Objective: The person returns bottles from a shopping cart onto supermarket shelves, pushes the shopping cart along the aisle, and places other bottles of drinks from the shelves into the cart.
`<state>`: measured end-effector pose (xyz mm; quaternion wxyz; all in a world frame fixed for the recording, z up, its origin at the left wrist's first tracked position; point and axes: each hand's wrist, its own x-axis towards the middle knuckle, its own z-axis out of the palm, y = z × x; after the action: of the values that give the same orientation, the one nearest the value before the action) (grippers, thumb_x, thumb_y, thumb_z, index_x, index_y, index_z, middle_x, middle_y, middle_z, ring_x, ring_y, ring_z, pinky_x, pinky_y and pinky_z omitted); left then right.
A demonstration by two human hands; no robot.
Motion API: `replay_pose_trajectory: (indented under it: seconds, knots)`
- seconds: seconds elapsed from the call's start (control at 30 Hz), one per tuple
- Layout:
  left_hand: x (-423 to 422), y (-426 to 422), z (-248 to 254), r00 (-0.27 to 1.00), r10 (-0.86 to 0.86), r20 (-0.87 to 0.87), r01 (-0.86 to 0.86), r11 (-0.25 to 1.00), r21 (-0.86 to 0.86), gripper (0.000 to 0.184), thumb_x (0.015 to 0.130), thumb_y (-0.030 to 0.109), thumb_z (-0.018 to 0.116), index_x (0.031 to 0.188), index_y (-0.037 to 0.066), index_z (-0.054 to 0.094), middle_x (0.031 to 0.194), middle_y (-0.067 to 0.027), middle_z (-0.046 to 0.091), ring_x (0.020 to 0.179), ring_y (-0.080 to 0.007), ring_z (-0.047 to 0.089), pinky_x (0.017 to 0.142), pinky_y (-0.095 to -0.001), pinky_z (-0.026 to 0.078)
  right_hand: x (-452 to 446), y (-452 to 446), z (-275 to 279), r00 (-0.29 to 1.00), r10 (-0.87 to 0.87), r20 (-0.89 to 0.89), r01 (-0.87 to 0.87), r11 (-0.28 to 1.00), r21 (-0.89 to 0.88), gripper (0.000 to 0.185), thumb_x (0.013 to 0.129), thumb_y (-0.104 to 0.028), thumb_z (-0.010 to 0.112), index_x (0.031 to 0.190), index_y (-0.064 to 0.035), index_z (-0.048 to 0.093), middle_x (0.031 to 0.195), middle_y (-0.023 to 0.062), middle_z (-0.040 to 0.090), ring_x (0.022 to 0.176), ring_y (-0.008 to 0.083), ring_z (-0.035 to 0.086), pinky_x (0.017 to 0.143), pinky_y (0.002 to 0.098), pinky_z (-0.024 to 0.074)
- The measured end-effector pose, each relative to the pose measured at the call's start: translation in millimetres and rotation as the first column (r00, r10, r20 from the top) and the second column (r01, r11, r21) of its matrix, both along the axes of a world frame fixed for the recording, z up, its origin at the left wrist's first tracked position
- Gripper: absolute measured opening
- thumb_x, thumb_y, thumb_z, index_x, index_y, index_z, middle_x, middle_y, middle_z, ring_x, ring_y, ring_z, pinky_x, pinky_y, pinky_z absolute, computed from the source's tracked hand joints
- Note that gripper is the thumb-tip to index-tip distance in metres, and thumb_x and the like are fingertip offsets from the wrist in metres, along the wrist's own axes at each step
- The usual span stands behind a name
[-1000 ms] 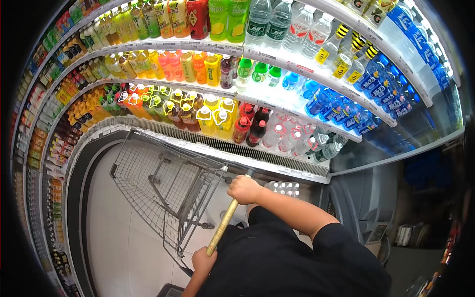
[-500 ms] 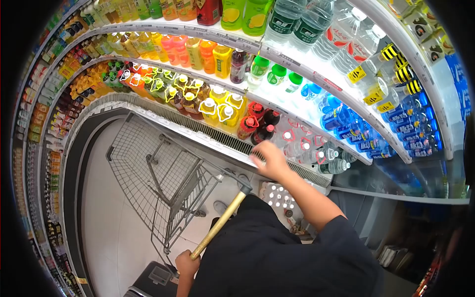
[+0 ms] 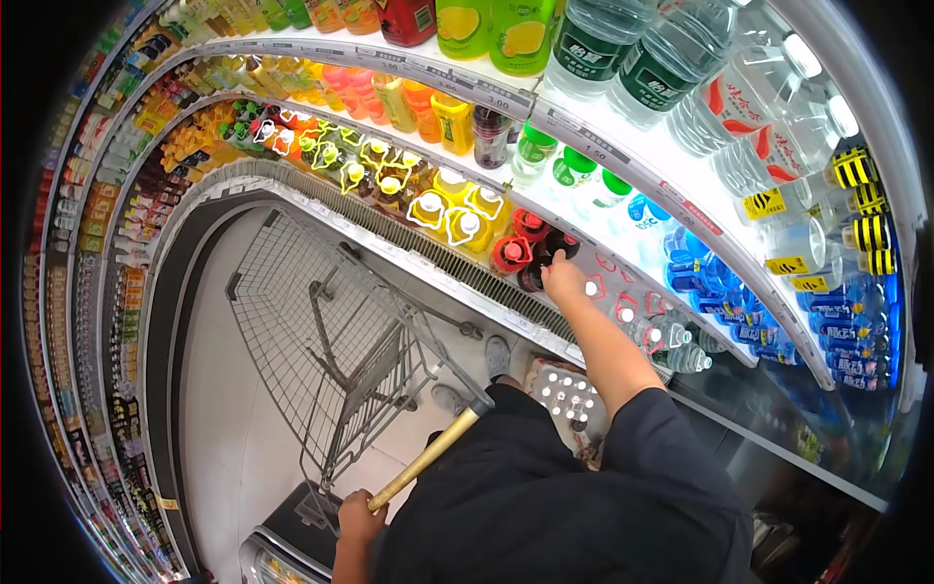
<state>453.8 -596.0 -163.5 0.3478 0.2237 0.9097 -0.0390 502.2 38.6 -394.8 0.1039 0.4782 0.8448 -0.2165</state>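
1. Dark bottles (image 3: 565,240): a small group on the lowest shelf (image 3: 420,261), set near its front edge. They appear to stand upright, long axis vertical and necks uppermost, though the hand and neighbouring bottles hide much of them.

2. Right hand (image 3: 566,280): the nearer of the two hands, at the end of an outstretched arm, its fingertips at the top of the dark bottles. The bottles lie just beyond and below the fingers, away from the body. Whether the fingers have closed around a neck, and on which bottle, cannot be told.

3. Red-capped bottles (image 3: 512,253): immediately left of the dark bottles; yellow bottles (image 3: 465,227) follow farther left.

4. Clear bottles (image 3: 628,314): on the opposite side, right of the reaching hand, with red rings about their necks.

5. Left hand (image 3: 361,516): well apart from the bottles, wrapped around the near end of the cart's yellow handle (image 3: 428,459).

6. Cart (image 3: 292,321): left of the body, alongside the shelf.

7. Water pack (image 3: 567,391): on the floor, below the right forearm.
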Motion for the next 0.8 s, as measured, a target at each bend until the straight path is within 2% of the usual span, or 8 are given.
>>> replay_pose_trajectory:
  seconds: [0.1, 0.17, 0.33, 0.47, 0.53, 0.63, 0.73, 0.8]
  knots:
    - [-14, 39, 32, 0.987, 0.028, 0.157, -0.041, 0.996, 0.078, 0.055, 0.076, 0.039, 0.083, 0.113, 0.002, 0.066, 0.102, -0.0217, 0.07, 0.098, -0.041, 0.067, 0.086, -0.0499, 0.054, 12, -8, 3, 0.996, 0.025, -0.082, -0.024, 1.0, 0.017, 0.042, 0.091, -0.033, 0.071, 0.113, -0.0018, 0.054, 0.087, 0.0191, 0.072, 0.089, 0.0395, 0.072, 0.077, 0.0499, 0.0573]
    - [-23, 59, 48, 0.979, -0.025, 0.205, 0.033, 0.999, -0.039, 0.071, 0.079, 0.047, 0.083, 0.128, 0.001, 0.061, 0.111, -0.023, 0.068, 0.107, -0.0402, 0.066, 0.092, -0.0488, 0.053, 23, -24, 22, 0.973, 0.029, -0.231, -0.033, 0.999, -0.012, 0.036, 0.085, -0.026, 0.076, 0.105, -0.0038, 0.057, 0.085, 0.0177, 0.072, 0.082, 0.0418, 0.071, 0.073, 0.0518, 0.0559]
    - [-52, 106, 64, 0.989, -0.143, 0.029, 0.134, 0.97, 0.202, 0.061, 0.082, 0.039, 0.082, 0.127, 0.001, 0.063, 0.114, -0.0216, 0.069, 0.108, -0.0403, 0.066, 0.094, -0.0485, 0.052, 38, -42, 130, 0.968, 0.009, -0.251, -0.003, 1.0, 0.021, 0.035, 0.081, -0.029, 0.079, 0.104, -0.0072, 0.062, 0.083, 0.0156, 0.072, 0.079, 0.0399, 0.071, 0.072, 0.0497, 0.0555]
    - [-73, 168, 73, 0.991, -0.133, 0.01, 0.099, 0.785, 0.612, 0.053, 0.082, 0.024, 0.085, 0.125, 0.001, 0.064, 0.112, -0.0175, 0.07, 0.105, -0.0353, 0.067, 0.09, -0.0448, 0.054, 31, -61, 295, 0.914, 0.191, -0.357, -0.182, 0.981, 0.061, 0.027, 0.079, -0.024, 0.079, 0.091, -0.0056, 0.063, 0.081, 0.0161, 0.069, 0.078, 0.0383, 0.069, 0.069, 0.0468, 0.0539]
    - [-83, 206, 83, 0.981, -0.176, 0.085, 0.059, 0.683, 0.728, 0.056, 0.08, 0.023, 0.087, 0.126, 0.002, 0.063, 0.118, -0.0162, 0.068, 0.109, -0.0332, 0.065, 0.092, -0.0443, 0.053, 28, -78, 371, 0.779, 0.319, -0.539, -0.277, 0.948, 0.16, 0.023, 0.078, -0.019, 0.079, 0.09, -0.0039, 0.066, 0.079, 0.0171, 0.067, 0.073, 0.0372, 0.067, 0.067, 0.044, 0.0526]
    - [-101, 259, 108, 0.93, -0.35, -0.116, 0.242, 0.341, 0.909, 0.071, 0.073, 0.027, 0.092, 0.132, 0.004, 0.061, 0.14, -0.0161, 0.058, 0.13, -0.0354, 0.054, 0.109, -0.0471, 0.044, 26, -98, 487, 0.575, 0.462, -0.675, -0.406, 0.877, 0.255, 0.018, 0.077, -0.012, 0.076, 0.09, -0.003, 0.067, 0.078, 0.0104, 0.065, 0.07, 0.0261, 0.063, 0.065, 0.0349, 0.0498]
    - [-127, 293, 144, 0.897, -0.414, -0.158, 0.244, 0.163, 0.956, 0.117, 0.057, 0.04, 0.099, 0.154, 0.008, 0.042, 0.158, -0.0172, 0.042, 0.154, -0.0364, 0.027, 0.125, -0.049, 0.023, 29, -106, 573, 0.4, 0.506, -0.764, -0.492, 0.822, 0.286, 0.018, 0.077, -0.012, 0.075, 0.088, -0.0021, 0.064, 0.079, 0.003, 0.06, 0.073, 0.0138, 0.055, 0.067, 0.0277, 0.0428]
    - [-144, 305, 184, 0.862, -0.486, -0.142, 0.224, 0.114, 0.968, 0.135, 0.055, 0.047, 0.1, 0.16, 0.006, 0.027, 0.162, -0.0225, 0.032, 0.154, -0.0373, 0.026, 0.125, -0.0484, 0.023, 19, -101, 601, 0.187, 0.475, -0.86, -0.592, 0.753, 0.288, 0.027, 0.078, -0.021, 0.077, 0.091, -0.0013, 0.063, 0.081, 0.0025, 0.055, 0.075, 0.0113, 0.05, 0.067, 0.0265, 0.0372]
